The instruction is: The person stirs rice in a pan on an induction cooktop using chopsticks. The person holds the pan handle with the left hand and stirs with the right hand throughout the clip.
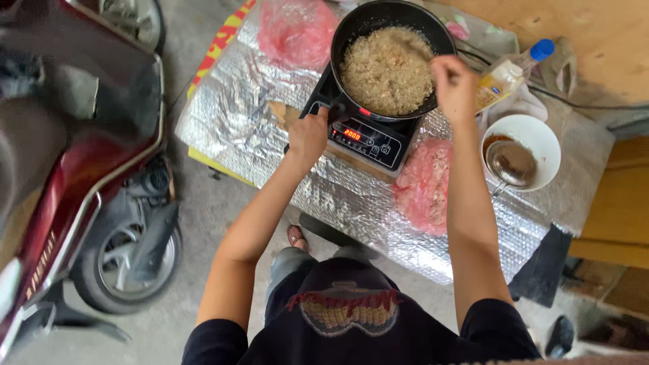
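1. Black pan (351, 27) of browned mince atop induction cooker (365, 138); left hand (308, 135) closed on pan's handle, right hand (454, 84) pinched over pan's rim, contents unclear.
2. Beneath pan: foil-covered table (236, 115); red scooter (81, 203) left of pan, outdoors.

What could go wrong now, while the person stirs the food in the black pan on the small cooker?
1. The right hand is just over the rim of the black round pan, which is full of brownish minced food; heat may burn the fingers.
2. The black induction cooker stands on crinkled silver foil near the table's edge; although the left hand grips the pan handle, a hard stir might shift it.
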